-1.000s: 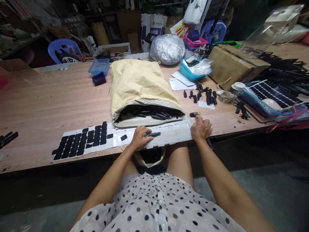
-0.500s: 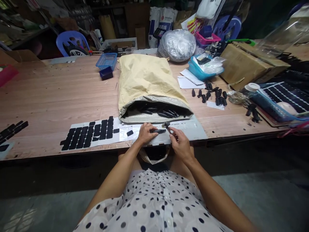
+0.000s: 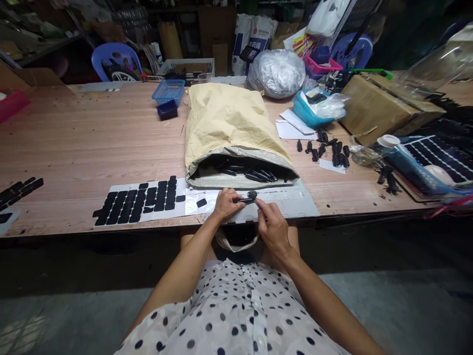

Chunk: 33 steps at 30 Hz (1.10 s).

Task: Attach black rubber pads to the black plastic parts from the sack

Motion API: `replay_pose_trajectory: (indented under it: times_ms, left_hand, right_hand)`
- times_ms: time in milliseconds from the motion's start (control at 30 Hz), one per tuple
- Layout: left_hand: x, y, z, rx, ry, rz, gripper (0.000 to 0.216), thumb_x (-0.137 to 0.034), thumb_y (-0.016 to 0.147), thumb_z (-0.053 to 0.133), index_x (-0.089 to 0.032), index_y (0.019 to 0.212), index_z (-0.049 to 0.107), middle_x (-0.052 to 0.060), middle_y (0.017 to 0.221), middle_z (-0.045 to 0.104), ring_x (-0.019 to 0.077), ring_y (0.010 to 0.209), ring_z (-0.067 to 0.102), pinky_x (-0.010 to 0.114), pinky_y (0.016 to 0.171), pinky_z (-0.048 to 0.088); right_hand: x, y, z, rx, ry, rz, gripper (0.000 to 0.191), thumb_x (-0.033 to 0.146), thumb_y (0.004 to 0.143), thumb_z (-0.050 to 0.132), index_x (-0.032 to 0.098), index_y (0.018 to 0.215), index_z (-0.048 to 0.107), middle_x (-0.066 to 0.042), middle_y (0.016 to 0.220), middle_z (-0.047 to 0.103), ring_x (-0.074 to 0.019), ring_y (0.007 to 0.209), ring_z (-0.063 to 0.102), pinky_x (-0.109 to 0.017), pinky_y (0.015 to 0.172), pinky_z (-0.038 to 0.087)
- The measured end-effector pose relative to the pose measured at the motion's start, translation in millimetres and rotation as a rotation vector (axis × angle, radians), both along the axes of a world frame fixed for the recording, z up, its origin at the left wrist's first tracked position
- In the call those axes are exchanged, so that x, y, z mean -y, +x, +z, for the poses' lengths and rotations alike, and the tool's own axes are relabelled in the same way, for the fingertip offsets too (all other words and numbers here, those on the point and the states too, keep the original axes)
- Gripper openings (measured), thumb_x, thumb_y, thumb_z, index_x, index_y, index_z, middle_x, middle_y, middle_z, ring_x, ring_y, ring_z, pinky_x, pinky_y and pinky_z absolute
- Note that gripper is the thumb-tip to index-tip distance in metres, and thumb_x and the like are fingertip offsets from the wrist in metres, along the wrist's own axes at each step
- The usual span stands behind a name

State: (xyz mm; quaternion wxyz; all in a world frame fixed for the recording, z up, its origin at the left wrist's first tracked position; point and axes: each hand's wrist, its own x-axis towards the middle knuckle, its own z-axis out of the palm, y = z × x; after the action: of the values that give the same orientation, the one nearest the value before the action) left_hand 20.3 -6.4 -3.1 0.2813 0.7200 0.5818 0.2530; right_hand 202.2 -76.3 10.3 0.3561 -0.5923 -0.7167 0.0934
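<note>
My left hand (image 3: 227, 203) presses a slim black plastic piece (image 3: 244, 200) down on a white backing sheet (image 3: 291, 201) at the table's near edge. My right hand (image 3: 271, 228) grips a small hammer (image 3: 253, 195), whose dark head sits at the end of the black piece. Just behind lies a tan paper sack (image 3: 229, 123), its open mouth showing several black pieces (image 3: 251, 173). Left of my hands, rows of black adhesive pads (image 3: 142, 199) cover the sheet.
Small black caps (image 3: 325, 148) are scattered at the right near white papers, a blue tray (image 3: 308, 111), a cardboard box (image 3: 384, 103) and a blue basket (image 3: 417, 167). A blue basket (image 3: 169, 91) stands far left of the sack. More black strips (image 3: 18, 190) lie at the left edge.
My right hand picked up the small hammer from the table at the right and brought it over to the black piece under my left hand. The left hand stayed in place.
</note>
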Motion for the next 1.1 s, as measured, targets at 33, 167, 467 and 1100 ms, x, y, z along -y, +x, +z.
replay_pose_trajectory:
  times_ms: [33,167,467,1100]
  left_hand:
    - [0,0,-0.2,-0.004,0.004,0.001,0.015,-0.03,0.078,0.079,-0.028,0.092,0.083,0.002,0.081,0.069,0.0237,0.093,0.057,0.039,0.089,0.049]
    - [0,-1,1.7,-0.021,-0.003,0.0,0.015,-0.029,0.078,0.078,-0.027,0.092,0.083,0.003,0.083,0.069,0.0241,0.094,0.057,0.04,0.091,0.048]
    - [5,4,9.6,-0.05,0.007,0.005,0.014,-0.029,0.078,0.078,-0.025,0.092,0.079,0.003,0.086,0.069,0.0249,0.096,0.056,0.04,0.092,0.047]
    - [74,2,-4.4,-0.043,0.22,-0.408,0.025,-0.037,0.101,0.052,-0.023,0.111,0.07,0.008,0.099,0.073,0.0211,0.093,0.067,0.034,0.087,0.051]
  right_hand:
    - [0,1,-0.1,-0.003,0.006,-0.011,0.042,0.021,0.099,0.042,0.026,0.127,0.073,-0.006,0.09,0.065,-0.02,0.083,0.063,-0.029,0.076,0.051]
    - [0,2,-3.1,-0.014,-0.056,0.0,0.041,0.022,0.098,0.043,0.026,0.126,0.073,-0.006,0.089,0.066,-0.0201,0.083,0.063,-0.029,0.073,0.051]
    - [-46,91,0.1,0.088,-0.023,-0.434,0.04,0.023,0.093,0.05,0.02,0.126,0.072,-0.011,0.096,0.062,-0.0259,0.093,0.058,-0.037,0.085,0.047]
    - [-99,131,-27.3,0.287,-0.123,-0.76,0.037,0.018,0.09,0.05,0.017,0.118,0.074,-0.015,0.1,0.058,-0.0277,0.09,0.053,-0.035,0.069,0.036]
